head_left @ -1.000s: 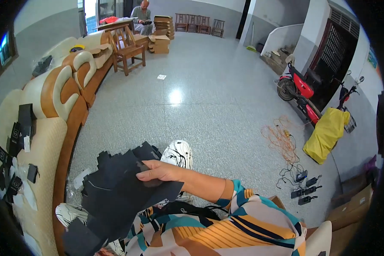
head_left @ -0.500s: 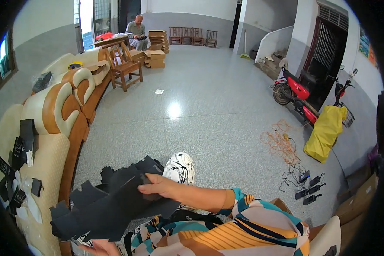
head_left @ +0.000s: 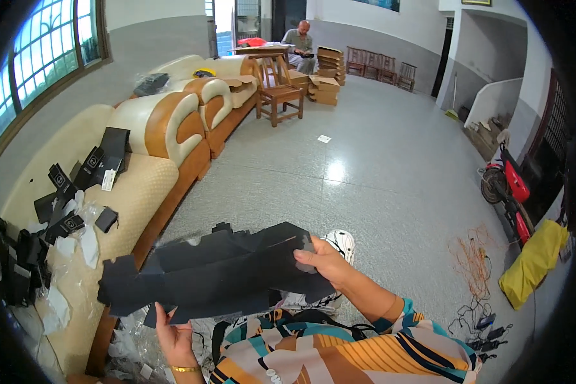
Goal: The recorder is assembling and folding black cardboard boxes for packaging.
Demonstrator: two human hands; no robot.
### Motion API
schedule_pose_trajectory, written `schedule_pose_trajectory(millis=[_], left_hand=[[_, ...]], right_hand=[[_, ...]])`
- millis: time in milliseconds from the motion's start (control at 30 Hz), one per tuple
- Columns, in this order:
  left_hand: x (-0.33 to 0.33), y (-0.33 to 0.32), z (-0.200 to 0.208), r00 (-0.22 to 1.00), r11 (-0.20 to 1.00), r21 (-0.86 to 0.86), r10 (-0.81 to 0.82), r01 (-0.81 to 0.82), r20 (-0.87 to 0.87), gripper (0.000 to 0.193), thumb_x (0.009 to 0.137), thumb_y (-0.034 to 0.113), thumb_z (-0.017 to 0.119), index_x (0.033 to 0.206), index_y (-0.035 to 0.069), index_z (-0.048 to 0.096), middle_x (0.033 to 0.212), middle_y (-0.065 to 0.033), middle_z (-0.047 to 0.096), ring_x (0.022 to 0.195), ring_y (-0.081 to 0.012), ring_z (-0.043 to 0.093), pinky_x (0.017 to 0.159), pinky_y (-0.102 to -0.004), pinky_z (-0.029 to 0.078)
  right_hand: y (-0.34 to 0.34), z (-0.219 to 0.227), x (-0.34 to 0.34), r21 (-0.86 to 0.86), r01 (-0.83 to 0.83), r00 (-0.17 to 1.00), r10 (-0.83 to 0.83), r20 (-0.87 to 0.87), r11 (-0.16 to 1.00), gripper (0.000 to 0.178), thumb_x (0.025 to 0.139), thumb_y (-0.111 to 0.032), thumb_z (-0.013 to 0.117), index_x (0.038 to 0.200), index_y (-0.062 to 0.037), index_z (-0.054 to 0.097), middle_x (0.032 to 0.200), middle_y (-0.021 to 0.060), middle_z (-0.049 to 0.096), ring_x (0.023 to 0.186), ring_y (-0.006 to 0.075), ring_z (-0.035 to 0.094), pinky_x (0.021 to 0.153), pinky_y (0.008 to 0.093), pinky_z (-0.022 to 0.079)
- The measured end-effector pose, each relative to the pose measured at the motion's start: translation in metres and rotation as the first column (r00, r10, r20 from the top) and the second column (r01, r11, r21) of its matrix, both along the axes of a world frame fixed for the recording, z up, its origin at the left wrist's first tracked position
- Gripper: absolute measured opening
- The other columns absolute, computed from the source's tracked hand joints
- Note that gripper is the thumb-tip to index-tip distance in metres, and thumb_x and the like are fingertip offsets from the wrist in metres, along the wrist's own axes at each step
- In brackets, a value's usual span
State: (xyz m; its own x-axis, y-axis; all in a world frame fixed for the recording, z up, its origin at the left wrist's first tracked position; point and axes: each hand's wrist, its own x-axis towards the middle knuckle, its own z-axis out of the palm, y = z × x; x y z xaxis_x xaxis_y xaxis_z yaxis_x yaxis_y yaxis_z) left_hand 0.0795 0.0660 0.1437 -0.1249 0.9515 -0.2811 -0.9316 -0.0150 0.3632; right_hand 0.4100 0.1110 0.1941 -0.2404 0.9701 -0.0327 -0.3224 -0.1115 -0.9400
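Across my lap I hold a stack of flat black cardboard box blanks (head_left: 217,278) with notched, tabbed edges; how many layers there are I cannot tell. My right hand (head_left: 329,264) is closed on their right end, thumb on top and the other fingers hidden underneath. At the lower left edge, my left hand (head_left: 176,339), with a gold bracelet at the wrist, pinches the cardboard; some of its fingers are partly hidden. A white patterned shoe (head_left: 341,243) shows behind the right end of the blanks.
Left, a cream sofa (head_left: 153,176) bears black boxes (head_left: 112,150) and clear plastic wrap (head_left: 89,246). Far off, a person (head_left: 301,45) sits by a table and cardboard boxes (head_left: 323,89). At right are orange cords (head_left: 470,262), black adapters (head_left: 493,336), a yellow cover (head_left: 534,262) and a red scooter (head_left: 517,182).
The view has swung left. The black blanks have gone from tilted and bunched to stretched out lengthwise and flatter. My left hand has come further into view at their lower edge.
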Motion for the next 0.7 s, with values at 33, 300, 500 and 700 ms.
schedule_pose_trajectory(millis=[33, 300, 500, 700], left_hand=[[-0.002, 0.003, -0.005, 0.999, 0.999, -0.01, 0.039, -0.038, 0.011, 0.031, 0.089, 0.022, 0.049, 0.112, 0.001, 0.052, 0.114, -0.0123, 0.055, 0.106, -0.0249, 0.052, 0.094, -0.0397, 0.04], [0.004, 0.023, 0.007, 0.991, 0.976, 0.214, 0.008, -0.037, 0.135, 0.037, 0.092, 0.027, 0.041, 0.121, 0.005, 0.044, 0.124, -0.0108, 0.047, 0.112, -0.0235, 0.046, 0.098, -0.0378, 0.035], [0.033, 0.039, 0.03, 0.975, 0.947, 0.305, 0.152, -0.097, -0.161, 0.035, 0.09, 0.035, 0.044, 0.114, 0.01, 0.048, 0.111, -0.0038, 0.055, 0.094, -0.0161, 0.053, 0.077, -0.0279, 0.042], [0.032, 0.024, -0.011, 0.849, 0.944, 0.329, 0.158, 0.02, -0.504, 0.032, 0.091, 0.032, 0.045, 0.111, 0.007, 0.049, 0.103, -0.0029, 0.058, 0.074, -0.0087, 0.055, 0.056, -0.0204, 0.044]], right_hand=[[-0.002, 0.002, 0.001, -0.011, 0.015, 1.0, -0.015, 0.004, 1.0, 0.032, 0.085, -0.017, 0.057, 0.113, -0.0035, 0.049, 0.102, 0.004, 0.058, 0.089, 0.0122, 0.056, 0.079, 0.0267, 0.045], [0.028, -0.092, -0.003, -0.331, -0.063, 0.99, 0.016, -0.142, 0.942, 0.024, 0.083, -0.02, 0.059, 0.1, -0.0023, 0.056, 0.092, 0.0042, 0.061, 0.081, 0.012, 0.059, 0.069, 0.0247, 0.048], [0.048, -0.111, 0.016, 0.554, 0.035, 0.439, -0.511, 0.739, 0.832, 0.049, 0.072, -0.013, 0.061, 0.117, 0.0005, 0.045, 0.111, 0.0178, 0.052, 0.105, 0.0297, 0.049, 0.091, 0.0362, 0.037], [0.045, -0.008, -0.05, 0.687, -0.101, 0.548, -0.537, 0.642, 0.719, 0.054, 0.073, -0.019, 0.064, 0.119, -0.0011, 0.043, 0.119, 0.0201, 0.046, 0.113, 0.0332, 0.043, 0.096, 0.0367, 0.033]])
